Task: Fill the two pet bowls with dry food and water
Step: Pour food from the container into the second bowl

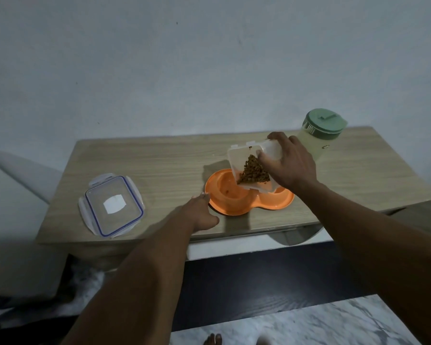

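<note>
- Orange plastic double pet bowl [234,207] sits near the front edge of the light wooden table [159,160]; everything below is placed from it.
- Well to its left lies a clear square lid with a blue seal [111,206], flat on the table.
- Just left of it, the left hand [199,212] rests flat with fingers loosely spread, fingertips touching the bowl's rim, gripping nothing.
- Directly above its left well, the right hand [288,163] clasps a clear plastic food container [253,168], tipped so brown kibble [253,171] slides toward the lower edge.
- Its left well holds only a few pieces; the right well is mostly hidden.
- Behind and right stands a translucent water jug with a green lid [321,135], untouched, so watering likely remains.
</note>
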The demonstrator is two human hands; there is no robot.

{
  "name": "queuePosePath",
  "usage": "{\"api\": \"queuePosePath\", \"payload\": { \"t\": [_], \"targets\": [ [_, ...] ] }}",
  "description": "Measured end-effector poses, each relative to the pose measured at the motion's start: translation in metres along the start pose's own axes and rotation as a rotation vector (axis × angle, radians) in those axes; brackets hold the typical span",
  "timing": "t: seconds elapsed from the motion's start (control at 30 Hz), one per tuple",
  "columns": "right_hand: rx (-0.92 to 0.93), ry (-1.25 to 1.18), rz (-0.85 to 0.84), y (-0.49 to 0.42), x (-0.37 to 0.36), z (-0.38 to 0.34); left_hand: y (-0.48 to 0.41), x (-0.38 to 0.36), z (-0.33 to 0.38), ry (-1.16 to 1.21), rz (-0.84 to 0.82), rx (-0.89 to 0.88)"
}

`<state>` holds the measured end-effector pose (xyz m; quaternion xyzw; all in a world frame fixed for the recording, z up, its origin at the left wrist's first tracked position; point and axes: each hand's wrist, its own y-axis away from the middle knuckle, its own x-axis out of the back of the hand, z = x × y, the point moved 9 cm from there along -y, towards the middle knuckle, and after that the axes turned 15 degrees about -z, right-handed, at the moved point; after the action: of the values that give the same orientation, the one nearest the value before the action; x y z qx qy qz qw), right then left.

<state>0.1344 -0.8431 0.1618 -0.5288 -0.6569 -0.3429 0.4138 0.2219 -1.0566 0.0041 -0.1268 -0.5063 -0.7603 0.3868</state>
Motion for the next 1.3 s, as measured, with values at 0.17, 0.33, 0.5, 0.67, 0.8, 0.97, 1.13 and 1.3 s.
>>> {"api": "queuePosePath", "payload": {
  "t": [0.17,0.33,0.5,0.67,0.8,0.97,1.13,1.3],
  "targets": [
    [0.011,0.013,0.010,0.000,0.000,-0.004,0.001,0.002,-0.001,0.003,-0.022,-0.001],
    [0.035,0.053,0.015,0.001,0.001,-0.006,0.003,0.002,0.001,0.007,-0.034,-0.001],
    [0.031,0.057,0.009,0.001,-0.001,-0.005,0.003,0.001,0.000,0.012,-0.045,0.014],
    [0.026,0.049,0.014,0.002,0.000,-0.003,0.003,0.001,0.000,0.001,-0.045,0.020],
    [0.010,0.016,0.012,0.004,-0.001,0.000,0.003,0.001,-0.001,0.011,-0.043,0.020],
    [0.011,0.018,0.018,0.004,0.000,-0.003,0.004,0.001,0.000,0.016,-0.037,0.017],
    [0.039,0.073,0.006,0.003,0.000,-0.010,0.004,0.001,0.000,0.010,-0.048,0.030],
    [0.047,0.078,0.002,0.003,-0.001,-0.013,0.008,0.002,0.003,0.004,-0.048,0.031]
  ]
}}
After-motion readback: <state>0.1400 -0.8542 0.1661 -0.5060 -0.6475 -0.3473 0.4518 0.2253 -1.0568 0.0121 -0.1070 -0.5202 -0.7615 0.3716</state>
